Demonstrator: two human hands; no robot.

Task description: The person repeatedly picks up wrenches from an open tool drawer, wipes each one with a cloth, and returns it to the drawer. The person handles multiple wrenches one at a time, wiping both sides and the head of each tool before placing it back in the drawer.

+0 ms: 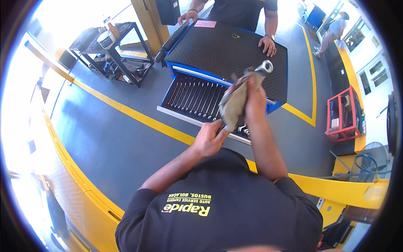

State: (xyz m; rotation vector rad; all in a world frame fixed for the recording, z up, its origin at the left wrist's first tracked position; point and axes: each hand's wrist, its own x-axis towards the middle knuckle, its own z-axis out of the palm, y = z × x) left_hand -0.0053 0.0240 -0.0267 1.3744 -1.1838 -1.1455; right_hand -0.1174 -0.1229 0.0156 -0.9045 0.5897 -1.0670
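Note:
Held up over the open drawer is a wrench (265, 67), its shiny ring end sticking out at the top. A grey-beige rag (233, 108) is wrapped about its shank, and the rest of the wrench is hidden. My right hand (255, 103) closes round the rag and wrench below the ring end. Lower down, my left hand (208, 137) pinches the rag's bottom end; whether the wrench's other end lies inside that pinch cannot be seen. Beneath them, the drawer (176, 112) of a blue tool cabinet (168, 67) holds a row of combination wrenches (194, 98).
Across the cabinet a co-worker (235, 12) rests both hands on its black perforated top (218, 46). A black cart (111, 52) carrying a white tub (106, 40) stands at the left. To the right are a red rack (344, 115) and a fan (373, 157). Another person (333, 33) is farther off.

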